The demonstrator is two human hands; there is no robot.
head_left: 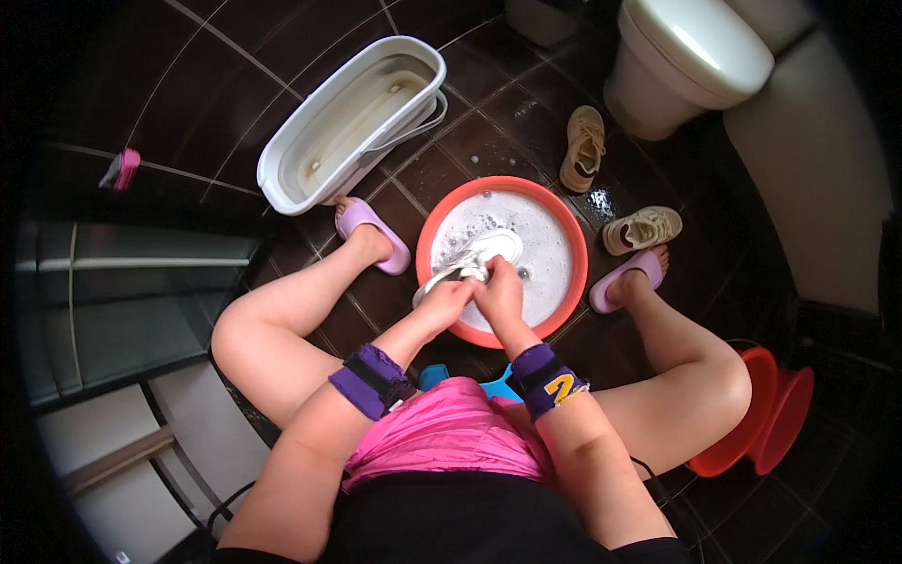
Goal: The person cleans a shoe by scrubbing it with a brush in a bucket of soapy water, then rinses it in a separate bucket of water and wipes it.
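A white sneaker [495, 245] rests over an orange-red basin [577, 246] of sudsy water [545, 282], its toe pointing away from me to the right. My left hand [445, 306] is closed on the sneaker's near side, by the laces. Right beside it, my right hand [500, 291] pinches at the lace area, fingers bent downward. Both hands hide part of the shoe's opening and tongue. The exact grip on the laces is too small to make out. Purple bands wrap both wrists.
Two beige sneakers [584, 148] stand on wet dark tiles right of the basin. A white bucket [272, 183] with water sits beyond my left foot. A toilet [691, 56] is at the far right, red basins [785, 414] by my right knee. A pink brush [122, 169] lies far left.
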